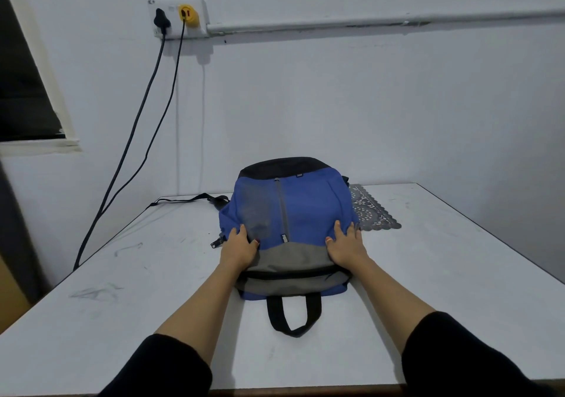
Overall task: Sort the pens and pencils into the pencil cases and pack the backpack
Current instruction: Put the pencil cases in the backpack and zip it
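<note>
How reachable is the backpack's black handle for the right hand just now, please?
Probably yes: the handle lies uncovered on the table, nearer the person than the right hand, which rests flat on the backpack, with nothing between them.

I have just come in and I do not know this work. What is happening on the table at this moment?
A person has both hands on a blue and grey backpack lying flat on the white table, carry handle toward them. The left hand and right hand rest on its two sides, fingers fairly straight. No pens or pencil cases are in view.
</note>
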